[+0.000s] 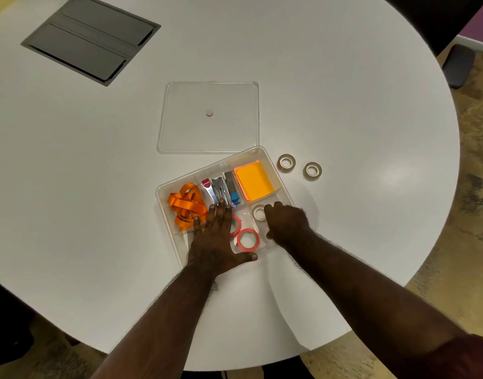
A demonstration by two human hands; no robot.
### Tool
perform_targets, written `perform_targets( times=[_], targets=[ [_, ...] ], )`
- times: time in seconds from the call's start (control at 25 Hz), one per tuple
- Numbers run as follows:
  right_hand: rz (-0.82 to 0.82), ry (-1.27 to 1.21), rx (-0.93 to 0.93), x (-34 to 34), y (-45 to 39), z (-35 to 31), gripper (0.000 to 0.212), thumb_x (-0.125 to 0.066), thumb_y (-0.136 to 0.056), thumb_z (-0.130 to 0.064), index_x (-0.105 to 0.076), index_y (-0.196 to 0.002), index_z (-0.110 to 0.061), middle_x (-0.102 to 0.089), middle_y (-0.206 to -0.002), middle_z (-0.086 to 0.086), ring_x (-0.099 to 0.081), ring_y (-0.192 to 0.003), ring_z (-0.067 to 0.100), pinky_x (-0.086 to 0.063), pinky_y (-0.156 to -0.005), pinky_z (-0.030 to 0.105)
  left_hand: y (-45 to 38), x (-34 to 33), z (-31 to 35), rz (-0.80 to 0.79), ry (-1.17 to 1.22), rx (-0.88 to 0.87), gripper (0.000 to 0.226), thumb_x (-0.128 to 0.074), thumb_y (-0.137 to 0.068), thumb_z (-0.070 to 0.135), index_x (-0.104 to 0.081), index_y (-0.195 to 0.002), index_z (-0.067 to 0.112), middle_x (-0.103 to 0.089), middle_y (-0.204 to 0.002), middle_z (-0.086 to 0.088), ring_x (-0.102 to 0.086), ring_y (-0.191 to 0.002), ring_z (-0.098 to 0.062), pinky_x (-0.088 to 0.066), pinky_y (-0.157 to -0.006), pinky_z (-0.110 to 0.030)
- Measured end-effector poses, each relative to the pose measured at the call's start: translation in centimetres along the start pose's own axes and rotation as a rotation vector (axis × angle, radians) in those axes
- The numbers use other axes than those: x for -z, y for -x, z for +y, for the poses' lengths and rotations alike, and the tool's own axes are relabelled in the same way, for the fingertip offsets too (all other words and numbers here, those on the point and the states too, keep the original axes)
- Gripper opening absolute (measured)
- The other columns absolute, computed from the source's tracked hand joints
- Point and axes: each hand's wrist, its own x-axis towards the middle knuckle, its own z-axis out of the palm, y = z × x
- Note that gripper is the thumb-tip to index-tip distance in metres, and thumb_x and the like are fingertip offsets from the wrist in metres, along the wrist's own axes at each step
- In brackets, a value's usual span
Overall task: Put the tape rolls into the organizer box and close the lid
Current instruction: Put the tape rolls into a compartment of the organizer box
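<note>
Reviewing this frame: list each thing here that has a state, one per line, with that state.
Organizer box: open, lid off.
Lid: flat on the table beyond the box.
Two clear tape rolls: on the table, outside the box.
White tape roll: in the box, at the right hand.
Two red tape rolls: in the box.
Left hand: flat on the box.
Right hand: curled over the right compartment.

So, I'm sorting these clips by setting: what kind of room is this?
Most likely an office or meeting room: a large white table with a built-in grey cable hatch, the base of a chair beside it, and an organizer box of stationery.
</note>
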Motion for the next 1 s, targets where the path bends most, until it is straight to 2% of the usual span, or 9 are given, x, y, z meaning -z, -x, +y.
perform_targets(
  times=[0.12, 0.2, 0.32, 0.4, 0.48, 0.56, 0.76, 0.88, 1.0],
  targets=[
    [0.438, -0.068, 0.029, 2.3, -1.2, 2.2, 0.021, -0.066, -0.084, -0.032, -0.063, -0.099, -0.018, -0.069, -0.089, 0.006, -0.069, -0.072, 0.030, -0.051, -0.059, 0.030, 0.0, 0.0, -0.1, 0.005, 0.017, -0.008, 0.129, -0.031, -0.054, 0.099, 0.011, -0.152, 0.027, 0.024, -0.156, 0.008, 0.024, -0.144, -0.018, 0.011, -0.115, -0.050],
    [0.677, -0.122, -0.116, 4.2, -2.8, 5.1, 0.010, -0.060, -0.083, -0.021, -0.063, -0.093, -0.020, -0.066, -0.085, 0.008, -0.066, -0.068, 0.034, -0.049, -0.054, 0.032, -0.1, 0.0, -0.1, 0.004, 0.025, -0.001, 0.131, -0.030, -0.053, 0.100, 0.013, -0.152, 0.026, 0.025, -0.156, 0.008, 0.026, -0.143, -0.018, 0.013, -0.114, -0.048],
    [0.452, -0.190, -0.344, 4.6, -4.6, 9.8, 0.034, -0.049, -0.088, -0.014, -0.058, -0.121, -0.018, -0.058, -0.120, 0.013, -0.059, -0.100, 0.038, -0.054, -0.076, 0.041, 0.0, 0.2, 0.0, 0.002, 0.028, -0.003, 0.131, -0.030, -0.052, 0.100, 0.014, -0.152, 0.027, 0.027, -0.155, 0.009, 0.025, -0.144, -0.018, 0.015, -0.112, -0.047],
    [0.178, -0.172, -0.344, 3.3, -5.4, 11.7, 0.049, -0.048, -0.093, -0.016, -0.041, -0.142, -0.020, -0.037, -0.150, 0.013, -0.046, -0.123, 0.039, -0.048, -0.096, 0.047, 0.0, 0.1, -0.1, 0.007, 0.013, -0.008, 0.130, -0.031, -0.053, 0.099, 0.014, -0.151, 0.027, 0.027, -0.154, 0.009, 0.025, -0.143, -0.018, 0.016, -0.112, -0.047],
    [0.025, -0.185, -0.299, 2.4, -6.0, 12.4, 0.059, -0.051, -0.095, -0.017, -0.029, -0.149, -0.022, -0.019, -0.160, 0.011, -0.036, -0.134, 0.041, -0.040, -0.107, 0.051, 0.0, -0.1, -0.2, 0.011, 0.011, -0.008, 0.129, -0.034, -0.055, 0.098, 0.012, -0.152, 0.027, 0.026, -0.155, 0.009, 0.027, -0.142, -0.017, 0.015, -0.114, -0.048],
    [0.049, -0.160, -0.279, 1.7, -6.3, 12.3, 0.054, -0.052, -0.095, -0.016, -0.036, -0.146, -0.019, -0.027, -0.156, 0.012, -0.042, -0.128, 0.041, -0.043, -0.103, 0.050, -0.1, -0.1, -0.2, 0.007, 0.012, -0.003, 0.129, -0.032, -0.054, 0.099, 0.013, -0.152, 0.027, 0.027, -0.155, 0.008, 0.028, -0.142, -0.017, 0.013, -0.115, -0.050],
    [0.292, -0.120, -0.319, 0.9, -5.3, 11.2, 0.031, -0.047, -0.093, -0.009, -0.055, -0.123, -0.008, -0.053, -0.117, 0.021, -0.056, -0.100, 0.037, -0.054, -0.078, 0.045, 0.0, 0.0, -0.1, -0.013, 0.037, 0.004, 0.129, -0.030, -0.053, 0.099, 0.013, -0.152, 0.028, 0.025, -0.157, 0.008, 0.025, -0.144, -0.019, 0.006, -0.119, -0.054],
    [0.404, -0.331, -0.114, 2.2, -4.3, 10.0, 0.042, -0.063, -0.084, -0.024, -0.055, -0.125, -0.015, -0.057, -0.118, 0.013, -0.059, -0.099, 0.035, -0.054, -0.078, 0.042, 0.0, 0.0, -0.1, -0.019, 0.021, 0.004, 0.128, -0.033, -0.055, 0.098, 0.016, -0.151, 0.029, 0.027, -0.154, 0.009, 0.028, -0.142, -0.018, 0.007, -0.119, -0.054],
    [0.384, -0.432, 0.108, 4.1, -2.4, 7.5, 0.049, -0.068, -0.075, -0.046, -0.051, -0.119, -0.032, -0.063, -0.113, -0.004, -0.061, -0.096, 0.016, -0.050, -0.073, 0.029, 0.0, 0.0, -0.1, -0.009, 0.029, -0.004, 0.129, -0.034, -0.055, 0.098, 0.014, -0.151, 0.027, 0.025, -0.156, 0.007, 0.027, -0.142, -0.018, 0.006, -0.119, -0.054]
  ],
)
